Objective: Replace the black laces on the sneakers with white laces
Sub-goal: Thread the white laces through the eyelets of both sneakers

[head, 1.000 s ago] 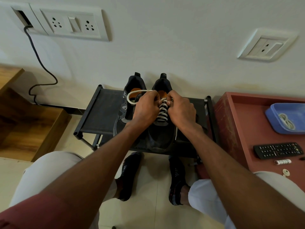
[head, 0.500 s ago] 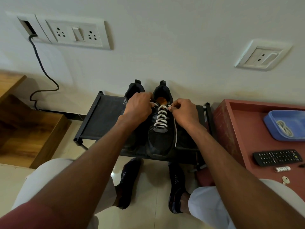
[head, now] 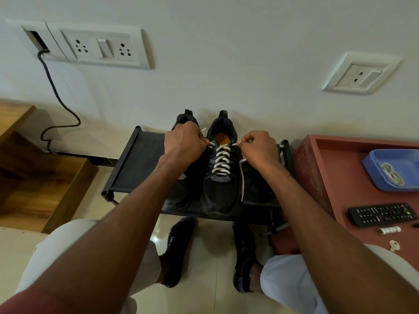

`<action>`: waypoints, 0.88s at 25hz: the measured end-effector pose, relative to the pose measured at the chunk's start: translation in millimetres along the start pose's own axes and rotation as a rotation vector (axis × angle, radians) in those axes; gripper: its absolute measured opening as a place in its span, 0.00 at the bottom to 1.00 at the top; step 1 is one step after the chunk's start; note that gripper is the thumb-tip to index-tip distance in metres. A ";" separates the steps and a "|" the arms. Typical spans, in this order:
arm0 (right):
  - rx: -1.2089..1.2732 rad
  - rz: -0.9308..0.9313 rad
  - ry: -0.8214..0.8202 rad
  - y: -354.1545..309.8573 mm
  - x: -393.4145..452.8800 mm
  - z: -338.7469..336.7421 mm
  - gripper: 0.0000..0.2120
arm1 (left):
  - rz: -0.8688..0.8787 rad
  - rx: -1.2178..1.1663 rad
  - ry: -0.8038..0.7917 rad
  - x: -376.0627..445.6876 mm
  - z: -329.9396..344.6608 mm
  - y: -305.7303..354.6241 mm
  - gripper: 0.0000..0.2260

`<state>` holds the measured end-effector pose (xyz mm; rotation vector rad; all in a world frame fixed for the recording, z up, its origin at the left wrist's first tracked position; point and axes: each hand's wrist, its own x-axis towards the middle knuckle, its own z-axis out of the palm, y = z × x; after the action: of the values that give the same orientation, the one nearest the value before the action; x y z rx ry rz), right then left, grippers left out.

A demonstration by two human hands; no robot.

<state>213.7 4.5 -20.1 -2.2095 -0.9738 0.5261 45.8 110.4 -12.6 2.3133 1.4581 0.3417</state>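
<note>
My two feet in dark socks (head: 179, 250) rest on the pale tiled floor at 6 o'clock. Beyond them stands the low black fabric-topped shoe rack (head: 138, 164), carrying both black mesh sneakers. The right-hand black sneaker with the orange insole (head: 218, 191) sits at centre, toe towards me, with the white woven lace (head: 221, 162) crossed up its eyelets. My left hand (head: 182, 143), at 11 o'clock of that shoe, has its fingers curled tight around one lace end, whose tip projects above the knuckles. My right hand (head: 260, 148), at 1 o'clock, pinches the other end; its slack tail hangs down the shoe's side. The second black sneaker (head: 184, 123) lies mostly under my left hand. At 3 o'clock, the red wooden tray-top table (head: 328, 177) holds a blue plastic tray (head: 374, 162) containing a coiled white lace, and a black remote control (head: 383, 214).
</note>
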 end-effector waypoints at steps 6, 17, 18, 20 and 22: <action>0.409 -0.141 -0.251 -54.2 -15.8 -55.9 0.05 | -0.008 -0.788 -0.035 2.4 -63.0 26.3 0.05; 0.542 -0.399 0.011 -116.2 -30.7 -114.6 0.09 | 0.465 -1.123 -0.080 -15.3 -146.1 65.8 0.13; 0.504 -0.406 0.074 -116.2 -29.8 -112.0 0.07 | 0.471 -1.042 -0.020 -17.1 -145.5 67.9 0.12; 0.525 -0.408 0.176 -116.6 -28.9 -107.2 0.06 | 0.444 -0.938 0.135 -20.7 -143.8 73.3 0.08; 0.540 -0.412 0.261 -119.0 -27.1 -107.9 0.06 | 0.414 -0.895 0.288 -19.5 -145.4 79.0 0.06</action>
<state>200.2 0.4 142.2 -1.5019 -0.9734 0.2583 43.2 89.7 152.7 1.8056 0.6594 1.2004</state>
